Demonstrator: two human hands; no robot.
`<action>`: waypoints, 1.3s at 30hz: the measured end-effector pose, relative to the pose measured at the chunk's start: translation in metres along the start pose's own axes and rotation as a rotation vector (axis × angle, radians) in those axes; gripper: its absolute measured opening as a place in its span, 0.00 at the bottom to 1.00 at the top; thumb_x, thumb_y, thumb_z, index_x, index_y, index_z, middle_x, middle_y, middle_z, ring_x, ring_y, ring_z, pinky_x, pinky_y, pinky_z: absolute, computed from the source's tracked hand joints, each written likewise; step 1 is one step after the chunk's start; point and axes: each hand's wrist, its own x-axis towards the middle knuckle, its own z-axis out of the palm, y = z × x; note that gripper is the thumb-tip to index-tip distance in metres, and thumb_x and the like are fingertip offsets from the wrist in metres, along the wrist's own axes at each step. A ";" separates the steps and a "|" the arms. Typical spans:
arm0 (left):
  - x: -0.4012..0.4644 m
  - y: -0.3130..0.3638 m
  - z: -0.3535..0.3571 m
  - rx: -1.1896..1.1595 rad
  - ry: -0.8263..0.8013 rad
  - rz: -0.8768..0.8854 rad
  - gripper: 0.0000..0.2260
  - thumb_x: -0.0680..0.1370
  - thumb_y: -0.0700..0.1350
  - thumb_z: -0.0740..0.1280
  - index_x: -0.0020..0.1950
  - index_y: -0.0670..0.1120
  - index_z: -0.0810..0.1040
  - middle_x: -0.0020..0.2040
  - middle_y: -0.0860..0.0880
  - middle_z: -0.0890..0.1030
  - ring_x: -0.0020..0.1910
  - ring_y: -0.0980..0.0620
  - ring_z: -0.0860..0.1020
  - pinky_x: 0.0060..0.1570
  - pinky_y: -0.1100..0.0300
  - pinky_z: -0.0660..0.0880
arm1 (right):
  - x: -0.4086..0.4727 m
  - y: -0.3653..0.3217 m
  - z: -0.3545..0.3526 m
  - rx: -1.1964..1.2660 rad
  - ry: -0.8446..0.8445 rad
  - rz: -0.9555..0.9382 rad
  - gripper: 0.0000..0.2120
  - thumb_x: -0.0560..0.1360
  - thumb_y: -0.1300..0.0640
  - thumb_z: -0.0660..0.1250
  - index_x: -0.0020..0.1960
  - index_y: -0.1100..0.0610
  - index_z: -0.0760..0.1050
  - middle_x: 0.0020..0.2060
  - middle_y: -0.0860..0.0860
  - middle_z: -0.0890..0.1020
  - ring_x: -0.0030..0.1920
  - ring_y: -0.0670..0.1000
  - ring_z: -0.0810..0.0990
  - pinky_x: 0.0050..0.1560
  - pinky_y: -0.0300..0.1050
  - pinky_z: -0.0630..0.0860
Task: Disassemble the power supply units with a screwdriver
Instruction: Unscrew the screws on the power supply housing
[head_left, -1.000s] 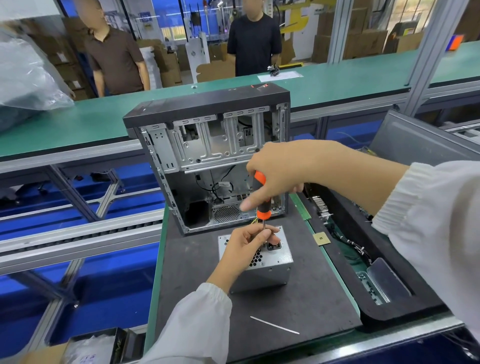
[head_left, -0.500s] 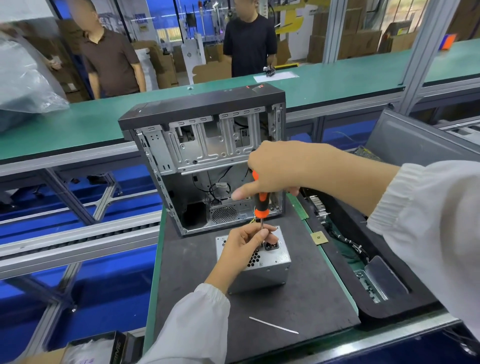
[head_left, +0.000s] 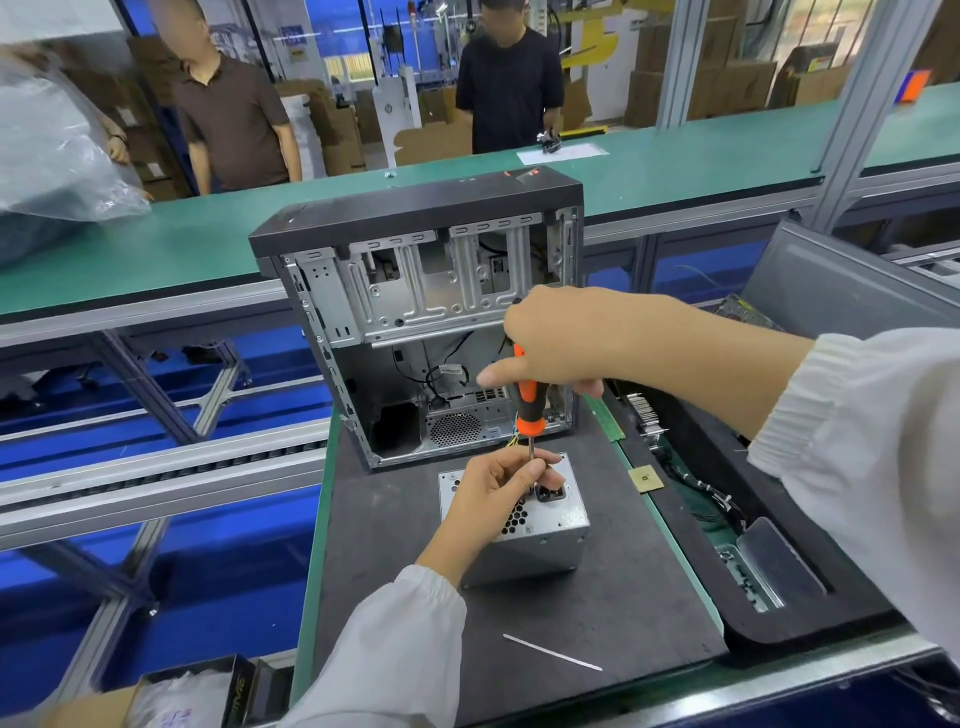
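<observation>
Starting at the left, our left hand (head_left: 496, 493) rests on top of the power supply unit (head_left: 540, 525), its grip pinching the thin metal shaft just above the tip. We judge this is to steady the bit on a screw head we cannot actually see, since the fingers hide it. The unit itself sits on the dark mat (head_left: 395, 545) of the desk, just in front of the open computer case (head_left: 431, 322), its vented face and power socket turned upward so the top screws are reachable from above.

Moving right, the screwdriver (head_left: 529, 410) stands nearly upright over the unit, orange and black handle uppermost. Our right hand (head_left: 566, 343) comes in from the right with its grip wrapped around the top of the handle, thumb pointing left, a hold that suits pressing down while twisting. The step in hand looks like loosening a cover screw, early in taking the unit apart.

A thin white strip (head_left: 553, 652) lies on the mat nearer to us. Farther right, a black foam tray (head_left: 779, 618) holds removed parts and cabling. Beyond the case runs a green conveyor bench (head_left: 208, 234) on an aluminium frame, with two people standing behind it among stacked cardboard boxes.
</observation>
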 end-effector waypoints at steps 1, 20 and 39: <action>0.000 0.000 0.001 -0.002 0.001 0.000 0.09 0.82 0.41 0.62 0.55 0.45 0.82 0.45 0.46 0.86 0.50 0.49 0.83 0.50 0.63 0.77 | 0.000 0.000 -0.002 -0.003 -0.020 -0.028 0.23 0.79 0.39 0.57 0.43 0.60 0.69 0.16 0.50 0.75 0.27 0.52 0.81 0.29 0.42 0.75; -0.001 0.004 0.002 -0.015 -0.019 0.012 0.09 0.82 0.37 0.62 0.56 0.40 0.82 0.44 0.46 0.85 0.47 0.52 0.83 0.46 0.67 0.75 | -0.007 0.004 -0.012 0.076 -0.121 -0.130 0.26 0.69 0.35 0.69 0.56 0.50 0.65 0.43 0.49 0.73 0.42 0.54 0.81 0.42 0.50 0.79; -0.001 0.005 0.002 -0.033 -0.029 -0.003 0.09 0.82 0.38 0.62 0.56 0.41 0.82 0.44 0.46 0.85 0.47 0.52 0.83 0.45 0.68 0.75 | -0.004 -0.003 0.000 0.028 0.006 -0.013 0.22 0.78 0.40 0.59 0.40 0.60 0.68 0.14 0.48 0.72 0.26 0.51 0.79 0.26 0.39 0.68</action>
